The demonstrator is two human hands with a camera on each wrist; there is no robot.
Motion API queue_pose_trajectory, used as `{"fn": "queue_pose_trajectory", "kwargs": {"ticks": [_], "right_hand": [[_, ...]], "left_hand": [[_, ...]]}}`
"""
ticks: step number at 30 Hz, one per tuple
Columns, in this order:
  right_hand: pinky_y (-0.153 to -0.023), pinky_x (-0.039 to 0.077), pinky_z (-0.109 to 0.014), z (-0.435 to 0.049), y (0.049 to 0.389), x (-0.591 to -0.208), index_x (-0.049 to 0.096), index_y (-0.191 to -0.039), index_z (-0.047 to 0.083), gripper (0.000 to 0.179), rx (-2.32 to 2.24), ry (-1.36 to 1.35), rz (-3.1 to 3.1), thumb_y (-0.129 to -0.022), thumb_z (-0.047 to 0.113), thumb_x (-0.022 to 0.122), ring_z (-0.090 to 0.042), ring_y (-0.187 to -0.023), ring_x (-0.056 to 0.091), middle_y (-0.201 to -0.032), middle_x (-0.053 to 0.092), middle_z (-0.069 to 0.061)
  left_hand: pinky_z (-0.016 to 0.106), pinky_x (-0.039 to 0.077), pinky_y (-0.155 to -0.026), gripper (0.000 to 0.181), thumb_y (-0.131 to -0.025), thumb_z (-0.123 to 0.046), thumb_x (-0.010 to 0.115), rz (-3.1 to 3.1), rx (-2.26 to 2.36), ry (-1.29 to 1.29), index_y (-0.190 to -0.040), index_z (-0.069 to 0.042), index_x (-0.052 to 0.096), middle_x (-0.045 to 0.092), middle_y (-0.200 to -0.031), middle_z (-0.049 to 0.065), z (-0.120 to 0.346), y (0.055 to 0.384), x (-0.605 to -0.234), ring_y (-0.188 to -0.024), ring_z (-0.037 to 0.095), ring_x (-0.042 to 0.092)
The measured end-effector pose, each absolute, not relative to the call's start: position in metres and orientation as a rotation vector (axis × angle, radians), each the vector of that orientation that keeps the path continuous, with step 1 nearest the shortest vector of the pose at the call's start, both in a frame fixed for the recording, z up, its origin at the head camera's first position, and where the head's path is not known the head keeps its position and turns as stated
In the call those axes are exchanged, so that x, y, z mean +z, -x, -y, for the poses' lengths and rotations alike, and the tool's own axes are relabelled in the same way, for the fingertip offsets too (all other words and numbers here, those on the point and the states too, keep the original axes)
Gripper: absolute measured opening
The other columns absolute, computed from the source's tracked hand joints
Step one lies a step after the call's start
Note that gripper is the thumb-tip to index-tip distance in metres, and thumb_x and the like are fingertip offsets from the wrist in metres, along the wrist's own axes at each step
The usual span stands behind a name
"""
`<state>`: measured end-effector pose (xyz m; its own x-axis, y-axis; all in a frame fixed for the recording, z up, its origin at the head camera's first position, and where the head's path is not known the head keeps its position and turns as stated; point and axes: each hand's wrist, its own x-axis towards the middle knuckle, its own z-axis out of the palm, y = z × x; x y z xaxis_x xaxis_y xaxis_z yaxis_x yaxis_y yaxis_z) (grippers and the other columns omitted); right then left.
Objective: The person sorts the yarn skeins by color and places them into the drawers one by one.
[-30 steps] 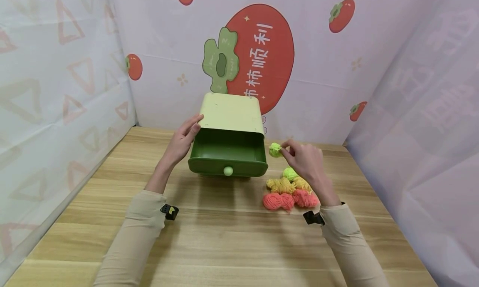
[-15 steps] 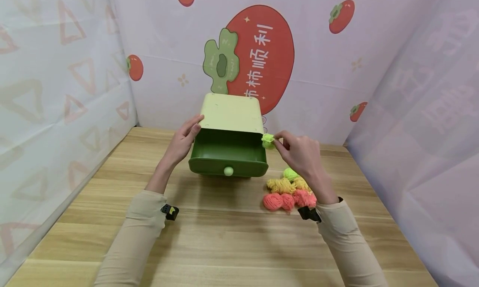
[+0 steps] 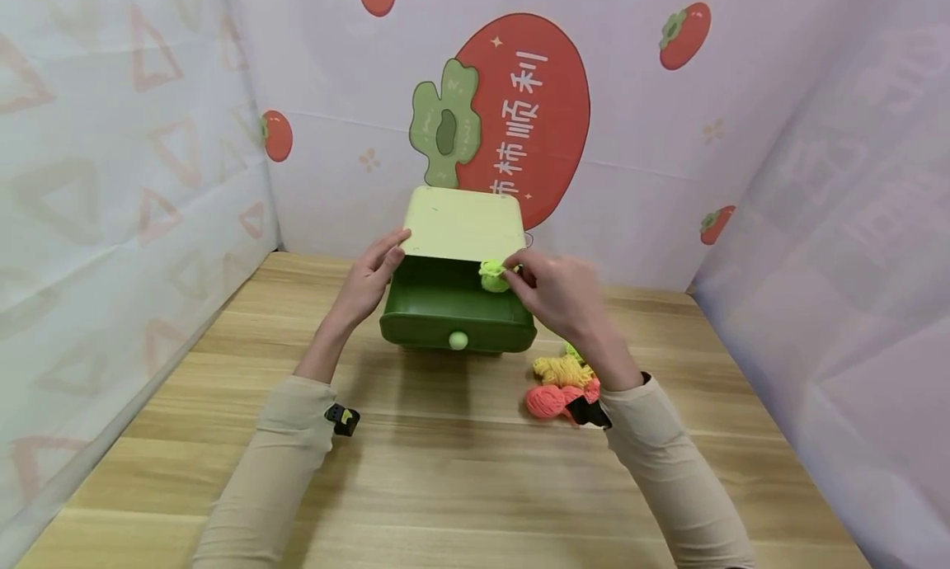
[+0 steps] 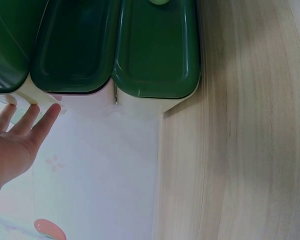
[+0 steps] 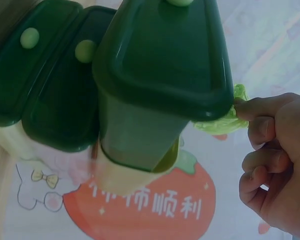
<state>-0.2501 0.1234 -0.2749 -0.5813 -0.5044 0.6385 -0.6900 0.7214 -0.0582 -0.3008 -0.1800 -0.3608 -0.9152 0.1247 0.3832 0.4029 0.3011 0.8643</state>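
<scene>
A small bright green yarn ball (image 3: pixel 493 277) is pinched between the thumb and forefinger of my right hand (image 3: pixel 560 297), over the right part of a pulled-out green drawer (image 3: pixel 423 330). In the right wrist view, that yarn ball is partly hidden behind the drawer front (image 5: pixel 165 55). The drawer belongs to a cream-topped cabinet (image 3: pixel 466 225), and no yarn shows inside it. My left hand (image 3: pixel 369 280) rests against the cabinet's left side with fingers extended. Two lower drawers, one in the middle (image 4: pixel 75 45) and one at the bottom (image 4: pixel 157 55), are closed.
Right of the cabinet, yellow yarn (image 3: pixel 562 371), coral yarn (image 3: pixel 545 402) and another green yarn ball (image 3: pixel 571 351) lie on the wooden table (image 3: pixel 445 486), partly covered by my right forearm. A printed cloth backdrop (image 3: pixel 631 132) stands behind and at both sides.
My right hand has carried the green yarn ball leftward, from beside the cabinet to over the open drawer. The left hand keeps its place on the cabinet; the head view has shifted slightly.
</scene>
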Motion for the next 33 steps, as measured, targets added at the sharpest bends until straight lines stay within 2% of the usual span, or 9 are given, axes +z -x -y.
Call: {"fn": "queue_pose_trajectory", "kwargs": {"ticks": [7,9,16,23,33], "right_hand": [[-0.044,0.028,-0.025,-0.099,0.253,-0.277,0.075,-0.097,0.019,0.007,0.347,-0.963,2.345,-0.092,0.022,0.072,-0.008,-0.047,0.045,-0.057,0.056,0.006],[-0.044,0.028,-0.025,-0.093,0.255,-0.277,0.075,-0.097,0.019,0.006,0.346,-0.985,2.352,-0.093,0.022,0.071,-0.008,-0.047,0.046,-0.057,0.057,0.006],[-0.045,0.03,-0.026,-0.082,0.256,-0.276,0.076,-0.094,0.023,0.005,0.341,-0.977,2.388,-0.093,0.026,0.072,-0.007,-0.049,0.046,-0.057,0.056,0.008],[-0.046,0.034,-0.026,-0.068,0.258,-0.278,0.076,-0.096,0.023,0.008,0.351,-0.99,2.431,-0.093,0.028,0.071,-0.008,-0.051,0.05,-0.06,0.057,0.008],[-0.048,0.039,-0.027,-0.058,0.257,-0.277,0.077,-0.1,0.026,0.012,0.319,-0.973,2.523,-0.092,0.034,0.072,-0.007,-0.057,0.055,-0.066,0.064,0.01]], "left_hand": [[0.042,0.041,-0.094,0.046,-0.109,-0.025,0.04,2.34,-1.689,0.476,-0.154,-0.019,0.039,0.023,-0.165,0.003,0.181,0.296,-0.359,-0.143,0.033,0.037],[0.042,0.042,-0.095,0.045,-0.109,-0.028,0.04,2.341,-1.676,0.464,-0.154,-0.02,0.04,0.024,-0.165,0.002,0.182,0.296,-0.359,-0.146,0.031,0.035],[0.046,0.044,-0.099,0.046,-0.106,-0.043,0.043,2.317,-1.641,0.47,-0.151,-0.031,0.044,0.029,-0.163,-0.005,0.181,0.301,-0.363,-0.144,0.027,0.039],[0.055,0.039,-0.11,0.047,-0.106,-0.044,0.043,2.305,-1.65,0.489,-0.151,-0.03,0.045,0.029,-0.163,-0.004,0.18,0.302,-0.364,-0.147,0.029,0.034],[0.048,0.044,-0.098,0.046,-0.107,-0.04,0.041,2.309,-1.663,0.491,-0.152,-0.029,0.043,0.027,-0.164,-0.002,0.179,0.299,-0.36,-0.147,0.03,0.035]]}}
